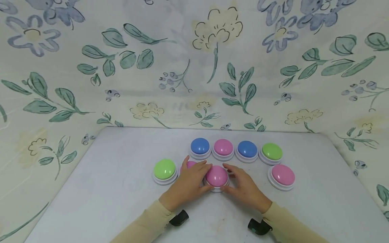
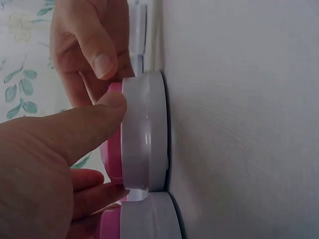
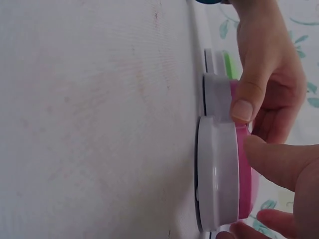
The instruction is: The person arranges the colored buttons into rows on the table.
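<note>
A pink push button (image 1: 216, 176) on a round white base sits flat on the table between both hands. My left hand (image 1: 189, 184) grips its left side, thumb at the near edge and fingers round the far side. On the right, my right hand (image 1: 247, 189) holds the same button, its thumb (image 3: 274, 157) at the pink dome's edge. Under the left hand, a second pink button (image 1: 191, 164) is mostly hidden; its base touches the gripped one in the left wrist view. Left of it stands a green button (image 1: 164, 169).
Behind the hands runs a row: a blue button (image 1: 200, 146), a pink one (image 1: 223, 147), another blue one (image 1: 247, 149) and a green one (image 1: 271, 151). A further pink button (image 1: 283, 175) stands at the right. Floral cloth (image 1: 176, 111) rises behind the white table (image 1: 106, 189).
</note>
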`<state>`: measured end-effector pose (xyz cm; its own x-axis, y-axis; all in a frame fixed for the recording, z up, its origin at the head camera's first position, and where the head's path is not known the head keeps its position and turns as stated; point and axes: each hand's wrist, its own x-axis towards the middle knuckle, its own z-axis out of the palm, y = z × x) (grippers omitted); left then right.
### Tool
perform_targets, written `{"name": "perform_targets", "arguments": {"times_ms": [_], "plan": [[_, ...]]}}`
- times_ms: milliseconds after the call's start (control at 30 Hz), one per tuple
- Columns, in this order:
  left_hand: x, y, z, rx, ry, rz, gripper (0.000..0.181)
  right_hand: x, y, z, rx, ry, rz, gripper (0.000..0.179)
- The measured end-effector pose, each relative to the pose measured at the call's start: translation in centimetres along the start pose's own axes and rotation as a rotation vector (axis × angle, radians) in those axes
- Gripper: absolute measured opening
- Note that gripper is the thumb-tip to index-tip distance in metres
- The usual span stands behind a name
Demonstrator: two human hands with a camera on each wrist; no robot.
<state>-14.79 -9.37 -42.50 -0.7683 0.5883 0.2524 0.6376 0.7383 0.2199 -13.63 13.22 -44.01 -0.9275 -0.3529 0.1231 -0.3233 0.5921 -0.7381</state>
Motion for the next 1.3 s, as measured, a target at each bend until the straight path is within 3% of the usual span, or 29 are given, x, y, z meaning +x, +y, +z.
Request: {"name": "perform_targets", "arguments": {"times_ms": [400, 700, 967, 1300], "plan": [[0.6, -0.6, 0.2, 0.084, -0.053, 0.101, 0.068, 0.6, -0.2, 0.5, -0.082, -0.02, -0.071, 0.074], [1.3, -0.6, -0.3, 0.076, -0.089, 0.162, 0.068, 0.7, -0.7, 0.6, -0.126, -0.018, -0.024, 0.073], [1.3, -0.2, -0.6, 0.054, -0.066, 0.162, 0.068, 0.6, -0.8, 0.5, -0.112, -0.007, 0.004, 0.074], [1.5, 0.5, -0.5, 0.016, -0.052, 0.152, 0.066, 0.0, -0.6, -0.3, -0.124, 0.03, -0.061, 0.073]]}}
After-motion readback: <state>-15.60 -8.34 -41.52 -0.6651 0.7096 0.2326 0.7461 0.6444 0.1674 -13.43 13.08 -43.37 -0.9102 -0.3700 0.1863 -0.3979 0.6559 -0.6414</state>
